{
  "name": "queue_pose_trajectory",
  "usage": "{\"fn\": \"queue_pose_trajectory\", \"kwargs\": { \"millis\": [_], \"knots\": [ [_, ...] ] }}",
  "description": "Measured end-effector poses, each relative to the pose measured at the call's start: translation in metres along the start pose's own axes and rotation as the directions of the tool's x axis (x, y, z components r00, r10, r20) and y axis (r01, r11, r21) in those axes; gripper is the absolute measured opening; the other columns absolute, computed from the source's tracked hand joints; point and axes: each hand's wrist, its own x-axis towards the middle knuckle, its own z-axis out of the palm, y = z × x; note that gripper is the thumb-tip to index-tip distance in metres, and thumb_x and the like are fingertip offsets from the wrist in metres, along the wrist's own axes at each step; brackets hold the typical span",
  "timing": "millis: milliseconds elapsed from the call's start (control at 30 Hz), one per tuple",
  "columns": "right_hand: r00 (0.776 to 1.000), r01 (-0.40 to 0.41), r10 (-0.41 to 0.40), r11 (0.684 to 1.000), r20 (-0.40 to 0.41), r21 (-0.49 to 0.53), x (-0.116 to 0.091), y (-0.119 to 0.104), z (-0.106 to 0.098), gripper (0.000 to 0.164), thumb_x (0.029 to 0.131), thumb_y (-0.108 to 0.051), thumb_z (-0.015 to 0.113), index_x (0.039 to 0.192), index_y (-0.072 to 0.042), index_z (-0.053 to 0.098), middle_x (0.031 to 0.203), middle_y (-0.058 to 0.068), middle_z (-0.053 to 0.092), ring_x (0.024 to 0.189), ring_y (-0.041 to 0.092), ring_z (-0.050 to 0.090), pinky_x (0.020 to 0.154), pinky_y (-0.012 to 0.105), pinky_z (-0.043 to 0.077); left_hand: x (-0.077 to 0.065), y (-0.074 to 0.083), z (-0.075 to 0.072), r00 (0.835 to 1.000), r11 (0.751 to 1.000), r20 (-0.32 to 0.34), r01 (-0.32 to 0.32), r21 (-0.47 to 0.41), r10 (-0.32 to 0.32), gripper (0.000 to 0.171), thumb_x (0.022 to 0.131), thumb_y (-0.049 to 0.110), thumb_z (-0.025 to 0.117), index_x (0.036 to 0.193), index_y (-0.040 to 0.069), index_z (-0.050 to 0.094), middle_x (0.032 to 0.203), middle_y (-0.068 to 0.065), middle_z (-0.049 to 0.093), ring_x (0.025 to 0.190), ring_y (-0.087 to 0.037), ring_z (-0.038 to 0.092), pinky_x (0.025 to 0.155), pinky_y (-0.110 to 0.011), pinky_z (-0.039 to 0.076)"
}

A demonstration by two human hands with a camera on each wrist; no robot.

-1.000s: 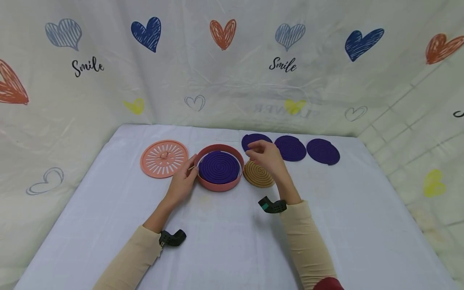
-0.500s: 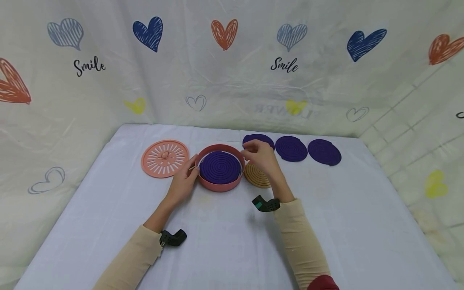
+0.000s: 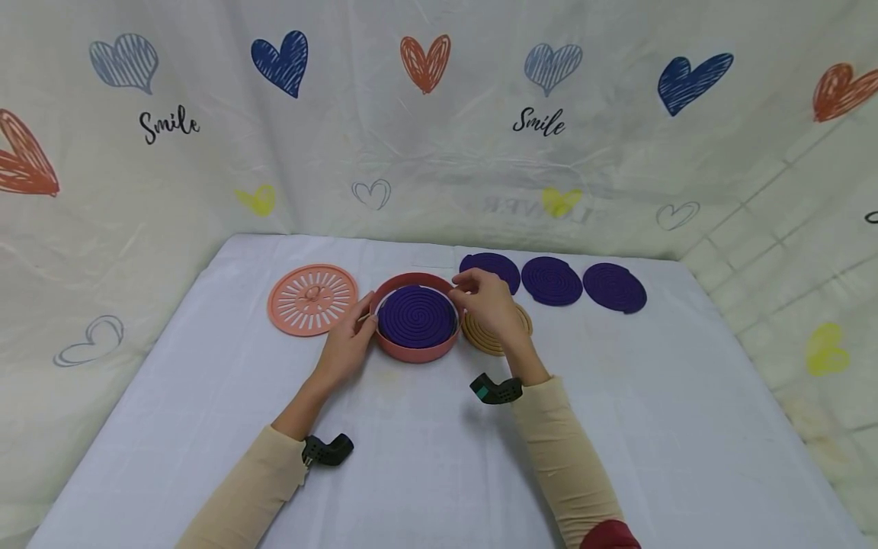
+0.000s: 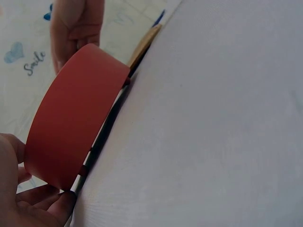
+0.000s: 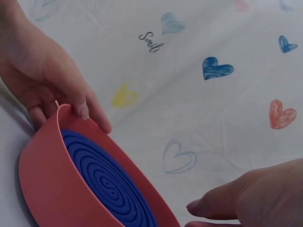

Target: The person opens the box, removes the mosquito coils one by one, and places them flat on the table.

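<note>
In the head view a round coral mosquito coil holder point(image 3: 414, 355) stands mid-table, with a purple mosquito coil point(image 3: 416, 316) lying flat inside. My left hand point(image 3: 346, 343) grips its left rim, thumb over the edge and fingers along the outer wall. Just at the right rim is my right hand point(image 3: 488, 305), its fingers loosely bent. From the right wrist, the thumb point(image 5: 208, 205) shows close beside the rim, holding nothing visible. Below that hand lies a tan mosquito coil point(image 3: 480, 335), partly covered by it. The left wrist view shows the holder's outer wall point(image 4: 75, 113).
Left of the holder lies a coral slotted lid point(image 3: 312, 300). Toward the back right several purple coils point(image 3: 552, 281) lie in a row, the nearest partly behind my right hand. A white cloth point(image 3: 411, 457) covers the table; a heart-printed curtain point(image 3: 466, 152) hangs behind it.
My right hand has moved left from above the tan coil to the holder's right rim, so more of the tan coil's right side shows. My left hand keeps its grip in place.
</note>
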Motion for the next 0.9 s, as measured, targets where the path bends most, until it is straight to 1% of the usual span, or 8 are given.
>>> {"fn": "queue_pose_trajectory", "kwargs": {
  "millis": [133,433,567,667,900],
  "knots": [
    [1.000,0.001,-0.001,1.000,0.008,-0.023,0.000,0.000,0.002,0.031,0.095,-0.020,0.067,0.122,-0.006,0.068,0.113,0.013,0.073,0.103,0.029,0.068,0.090,0.043,0.057,0.000,0.000,0.000,1.000,1.000,0.003,-0.002,0.000,0.002,0.053,0.105,0.024,0.050,0.155,0.014,0.039,0.159,-0.007,0.041,0.138,-0.028,0.052,0.114,-0.045,0.044],
    [0.999,0.038,-0.037,0.995,0.017,-0.087,0.000,0.000,0.009,0.029,0.094,-0.018,0.067,0.120,-0.005,0.069,0.112,0.013,0.073,0.099,0.027,0.069,0.086,0.042,0.057,0.001,-0.001,0.000,1.000,1.000,-0.004,-0.010,0.012,0.010,0.053,0.105,0.024,0.050,0.155,0.013,0.039,0.158,-0.008,0.042,0.137,-0.028,0.053,0.114,-0.044,0.044],
    [0.999,0.033,-0.031,0.993,0.024,-0.114,-0.001,-0.002,0.012,0.029,0.095,-0.017,0.066,0.121,-0.005,0.068,0.113,0.012,0.072,0.104,0.027,0.067,0.087,0.043,0.057,0.001,0.000,0.000,1.000,1.000,-0.006,-0.017,0.001,0.017,0.052,0.105,0.023,0.050,0.155,0.013,0.039,0.157,-0.009,0.045,0.137,-0.028,0.053,0.113,-0.043,0.045],
    [0.999,0.033,-0.030,0.989,0.020,-0.146,-0.002,-0.002,0.014,0.029,0.095,-0.017,0.065,0.121,-0.006,0.068,0.113,0.012,0.072,0.106,0.026,0.067,0.087,0.042,0.057,0.001,0.000,0.000,1.000,1.000,-0.004,-0.024,-0.005,0.024,0.052,0.105,0.022,0.050,0.154,0.011,0.040,0.156,-0.010,0.045,0.137,-0.028,0.053,0.113,-0.043,0.045],
    [0.998,0.064,-0.065,0.977,0.001,-0.206,-0.001,-0.001,0.020,0.029,0.095,-0.015,0.064,0.121,-0.006,0.068,0.113,0.013,0.073,0.106,0.027,0.069,0.087,0.043,0.059,0.001,0.000,-0.001,1.000,1.000,-0.001,-0.018,-0.008,0.018,0.052,0.105,0.022,0.050,0.155,0.011,0.039,0.157,-0.009,0.044,0.137,-0.028,0.053,0.113,-0.042,0.045]
  ]
}}
